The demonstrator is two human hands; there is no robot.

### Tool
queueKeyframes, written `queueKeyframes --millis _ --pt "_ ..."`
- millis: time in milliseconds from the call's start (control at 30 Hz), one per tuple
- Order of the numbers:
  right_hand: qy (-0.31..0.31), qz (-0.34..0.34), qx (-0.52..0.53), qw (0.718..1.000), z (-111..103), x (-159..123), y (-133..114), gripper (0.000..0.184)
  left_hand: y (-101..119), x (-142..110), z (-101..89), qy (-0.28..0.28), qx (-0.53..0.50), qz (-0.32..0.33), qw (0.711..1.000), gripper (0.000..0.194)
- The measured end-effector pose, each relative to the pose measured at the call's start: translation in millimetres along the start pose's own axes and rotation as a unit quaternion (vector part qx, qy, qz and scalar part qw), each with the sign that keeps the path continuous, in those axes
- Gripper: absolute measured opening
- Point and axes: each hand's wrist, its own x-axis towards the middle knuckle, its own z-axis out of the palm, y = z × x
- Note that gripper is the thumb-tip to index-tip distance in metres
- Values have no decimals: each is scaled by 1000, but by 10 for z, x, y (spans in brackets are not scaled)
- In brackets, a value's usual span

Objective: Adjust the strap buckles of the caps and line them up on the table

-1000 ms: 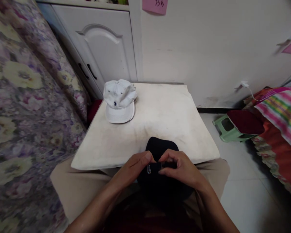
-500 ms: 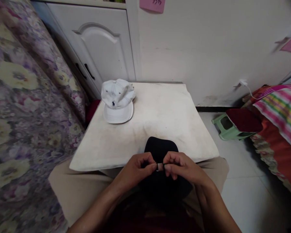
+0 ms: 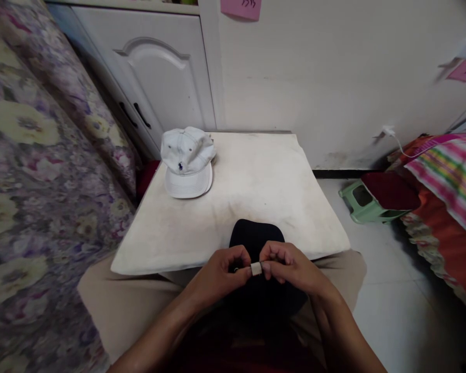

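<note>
A black cap (image 3: 255, 233) rests at the near edge of the table, part of it over my lap. Its strap carries a small pale buckle (image 3: 256, 268), which looks like metal. On the left of the buckle, my left hand (image 3: 228, 267) is closed, with thumb and fingertips pinching the strap. From the other side my right hand (image 3: 286, 263) pinches the strap close to the buckle. The strap ends are mostly hidden by my fingers. Farther back on the left lies a white cap (image 3: 188, 160) with a small dark logo, its brim towards me.
The table (image 3: 256, 171) has a pale cover and stands against the wall. A floral curtain (image 3: 34, 181) hangs at left, beside a white cabinet (image 3: 166, 67). On the right are a green stool (image 3: 359, 202) with a dark red top and a bed (image 3: 446, 228).
The buckle has tilted and shows more of its pale face. Both hands stay at the strap, with only small finger shifts. The view has moved slightly.
</note>
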Motion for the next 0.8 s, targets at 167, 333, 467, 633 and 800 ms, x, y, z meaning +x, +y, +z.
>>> queueKeyframes --millis 167,333,467,633,800 --pt "-1 4 -1 1000 10 4 -12 7 -4 6 -3 -2 17 0 1000 8" --pt "-2 24 5 1000 -29 -6 -10 12 9 0 -28 0 -8 -7 1000 9" --pt "-8 20 5 1000 -41 -16 3 15 -1 -6 -30 -2 -11 -2 1000 10" --pt "-5 11 4 1000 -23 -6 -5 13 2 1 -33 -12 2 -11 1000 11" --pt "-12 7 19 1000 -13 -11 -6 16 -5 8 -32 -15 4 -11 1000 9"
